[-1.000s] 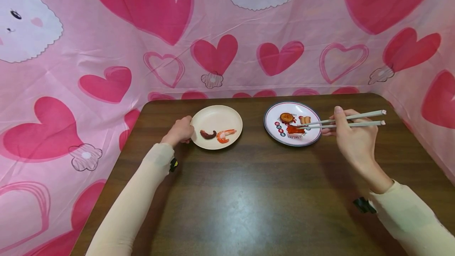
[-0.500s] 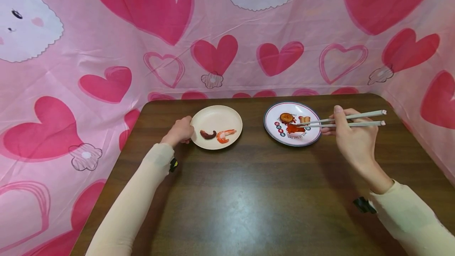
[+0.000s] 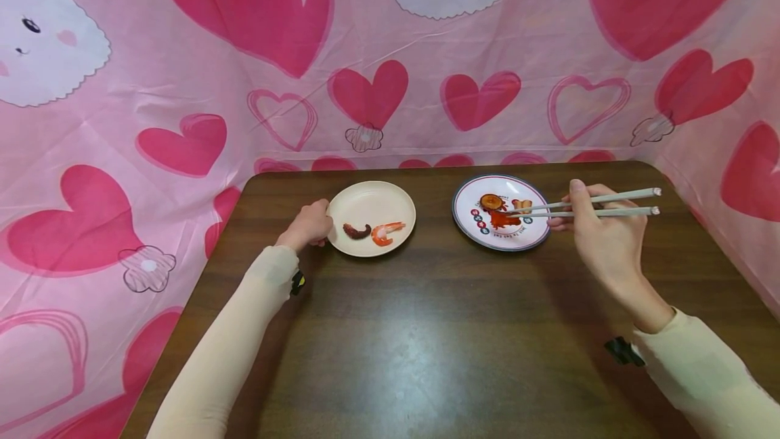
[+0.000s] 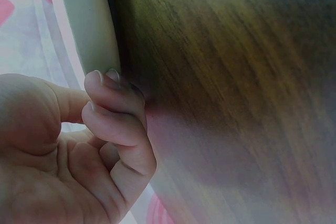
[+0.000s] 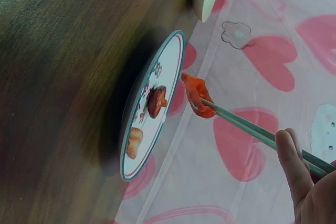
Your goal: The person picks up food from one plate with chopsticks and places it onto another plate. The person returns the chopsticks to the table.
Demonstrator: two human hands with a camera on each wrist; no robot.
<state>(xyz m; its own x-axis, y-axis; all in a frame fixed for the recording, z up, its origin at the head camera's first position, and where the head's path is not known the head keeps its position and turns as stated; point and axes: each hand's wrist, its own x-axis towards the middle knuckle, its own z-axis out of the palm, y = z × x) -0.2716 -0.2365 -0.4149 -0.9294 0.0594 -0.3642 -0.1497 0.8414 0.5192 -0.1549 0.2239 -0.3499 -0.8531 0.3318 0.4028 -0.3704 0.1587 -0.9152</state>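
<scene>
My left hand [image 3: 309,223] pinches the left rim of a beige plate [image 3: 368,196] between thumb and curled fingers. On that plate lie a dark curled piece like an octopus tentacle [image 3: 356,231] and an orange shrimp [image 3: 387,233]. My right hand [image 3: 611,242] holds a pair of pale green chopsticks [image 3: 621,197]. Their tips pinch a crumpled orange-red piece of food [image 5: 197,95], which the right wrist view shows raised above the white patterned plate [image 3: 514,186]. A brown mushroom-like piece [image 3: 492,202] and small tan pieces [image 3: 523,206] sit on this plate.
Both plates stand near the far edge of a dark wooden table [image 3: 402,330], with a gap between them. A pink cloth with hearts [image 3: 365,93] hangs behind the table and along its sides.
The chopstick tips and the orange-red piece have shifted slightly left over the white plate. My left hand and the beige plate have not moved.
</scene>
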